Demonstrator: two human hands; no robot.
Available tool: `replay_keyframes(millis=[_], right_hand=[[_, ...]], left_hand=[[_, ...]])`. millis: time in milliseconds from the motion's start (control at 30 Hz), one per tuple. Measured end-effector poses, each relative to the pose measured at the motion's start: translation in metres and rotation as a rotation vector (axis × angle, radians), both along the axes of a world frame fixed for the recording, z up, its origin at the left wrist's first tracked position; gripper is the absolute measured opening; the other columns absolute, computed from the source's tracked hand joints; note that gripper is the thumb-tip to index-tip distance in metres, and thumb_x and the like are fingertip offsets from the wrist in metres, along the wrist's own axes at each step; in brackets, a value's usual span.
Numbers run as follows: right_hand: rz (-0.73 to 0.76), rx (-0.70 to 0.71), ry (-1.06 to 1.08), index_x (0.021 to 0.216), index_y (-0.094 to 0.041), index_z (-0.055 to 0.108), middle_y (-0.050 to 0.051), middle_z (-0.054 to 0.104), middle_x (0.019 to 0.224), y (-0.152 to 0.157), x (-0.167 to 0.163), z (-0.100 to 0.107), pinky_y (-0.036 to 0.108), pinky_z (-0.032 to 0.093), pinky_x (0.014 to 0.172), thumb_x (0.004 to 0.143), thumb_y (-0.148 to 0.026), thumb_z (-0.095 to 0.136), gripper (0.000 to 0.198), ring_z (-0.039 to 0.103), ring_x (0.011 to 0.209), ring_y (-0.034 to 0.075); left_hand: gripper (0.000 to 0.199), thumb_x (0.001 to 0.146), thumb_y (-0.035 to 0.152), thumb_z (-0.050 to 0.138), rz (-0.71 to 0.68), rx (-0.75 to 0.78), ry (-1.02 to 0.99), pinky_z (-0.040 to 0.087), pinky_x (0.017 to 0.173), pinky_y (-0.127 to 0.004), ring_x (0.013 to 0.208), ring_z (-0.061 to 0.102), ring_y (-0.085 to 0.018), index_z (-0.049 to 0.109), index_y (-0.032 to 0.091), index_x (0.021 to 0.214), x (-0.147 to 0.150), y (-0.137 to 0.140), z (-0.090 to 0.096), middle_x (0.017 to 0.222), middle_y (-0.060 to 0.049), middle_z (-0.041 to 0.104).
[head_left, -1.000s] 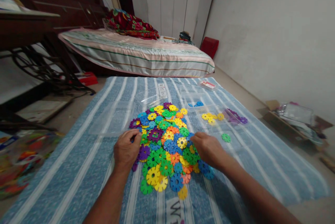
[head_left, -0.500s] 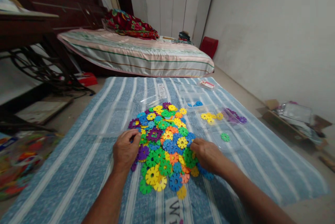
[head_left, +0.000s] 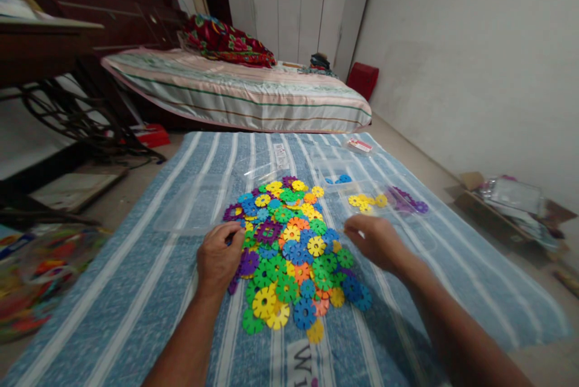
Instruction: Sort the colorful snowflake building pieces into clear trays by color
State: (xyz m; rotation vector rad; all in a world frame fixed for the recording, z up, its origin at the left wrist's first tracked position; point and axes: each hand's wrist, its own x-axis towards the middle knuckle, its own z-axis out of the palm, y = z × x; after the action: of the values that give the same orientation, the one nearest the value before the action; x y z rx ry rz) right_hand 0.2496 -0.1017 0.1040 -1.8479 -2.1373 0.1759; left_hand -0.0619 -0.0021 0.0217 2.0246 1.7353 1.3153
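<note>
At lower centre of the frame, flanking heaped, notched discs point(head_left: 295, 254), with left hand point(head_left: 218, 255) loosely curled at their left edge, perhaps for steadiness, and right hand point(head_left: 376, 241) nearly closed just beyond their right, without showing enough to tell of any piece held.

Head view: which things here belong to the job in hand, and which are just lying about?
Part of the work: left hand and right hand, at either side of the disc pile; blue pieces in a clear container, yellow pieces and purple pieces, off to its right.

Lying about: red flowered bedding on the bed; cardboard box and red box on the floor.
</note>
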Motion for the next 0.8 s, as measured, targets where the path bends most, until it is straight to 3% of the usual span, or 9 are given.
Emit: replay_keyframes(millis=[100,167,233,333,433,600,800], right_hand=[[-0.265,0.281,-0.015,0.096,-0.018,0.065,0.007,0.07,0.089,0.01,0.014,0.01,0.026,0.042,0.07,0.091,-0.022,0.045,0.022,0.063,0.077,0.018],[-0.326,0.35,-0.028,0.107,-0.018,0.063,0.008,0.071,0.095,0.012,0.015,0.012,0.028,0.043,0.073,0.091,-0.023,0.044,0.025,0.065,0.082,0.019],[-0.26,0.24,-0.054,0.108,-0.02,0.063,0.007,0.072,0.095,0.008,0.008,0.01,0.027,0.043,0.072,0.091,-0.025,0.045,0.025,0.066,0.083,0.019],[-0.132,-0.059,-0.137,0.101,-0.022,0.064,0.005,0.072,0.093,-0.002,-0.012,0.0,0.025,0.042,0.068,0.091,-0.028,0.048,0.02,0.066,0.085,0.019],[-0.114,-0.247,-0.241,0.097,-0.02,0.065,0.006,0.07,0.096,-0.007,-0.032,-0.011,0.025,0.041,0.067,0.093,-0.027,0.044,0.022,0.066,0.088,0.02],[-0.115,-0.357,-0.29,0.099,-0.018,0.063,0.008,0.067,0.103,-0.003,-0.044,-0.022,0.026,0.042,0.07,0.09,-0.019,0.045,0.019,0.063,0.097,0.021],[-0.089,-0.347,-0.256,0.101,-0.017,0.061,0.01,0.066,0.103,-0.001,-0.042,-0.027,0.027,0.042,0.072,0.09,-0.012,0.039,0.025,0.061,0.098,0.021]], left_hand=[[0.022,0.077,0.035,0.051,0.003,-0.004,0.0,0.05,0.089,-0.036,0.089,0.066,-0.022,0.067,0.02,0.074,0.001,0.0,0.0,0.089,-0.005,0.072],[0.023,0.078,0.036,0.051,-0.004,-0.006,0.003,0.05,0.089,-0.036,0.089,0.066,-0.022,0.067,0.02,0.074,0.001,0.0,0.0,0.089,-0.005,0.072],[0.024,0.078,0.037,0.05,-0.01,-0.006,0.005,0.05,0.089,-0.037,0.089,0.066,-0.022,0.066,0.02,0.074,0.001,0.0,0.0,0.089,-0.005,0.072],[0.025,0.078,0.037,0.05,-0.009,-0.007,0.004,0.05,0.09,-0.037,0.09,0.066,-0.023,0.067,0.019,0.075,0.001,0.0,0.001,0.09,-0.006,0.072],[0.024,0.078,0.037,0.05,-0.007,-0.009,0.004,0.05,0.09,-0.037,0.09,0.066,-0.023,0.067,0.019,0.075,0.001,-0.001,0.001,0.09,-0.007,0.072],[0.023,0.078,0.036,0.05,-0.013,-0.007,-0.007,0.05,0.09,-0.036,0.089,0.066,-0.022,0.067,0.02,0.074,0.001,-0.002,0.003,0.09,-0.005,0.072],[0.021,0.077,0.035,0.051,-0.01,-0.021,-0.009,0.049,0.09,-0.035,0.089,0.065,-0.021,0.066,0.021,0.074,0.002,-0.002,0.004,0.089,-0.004,0.072]])
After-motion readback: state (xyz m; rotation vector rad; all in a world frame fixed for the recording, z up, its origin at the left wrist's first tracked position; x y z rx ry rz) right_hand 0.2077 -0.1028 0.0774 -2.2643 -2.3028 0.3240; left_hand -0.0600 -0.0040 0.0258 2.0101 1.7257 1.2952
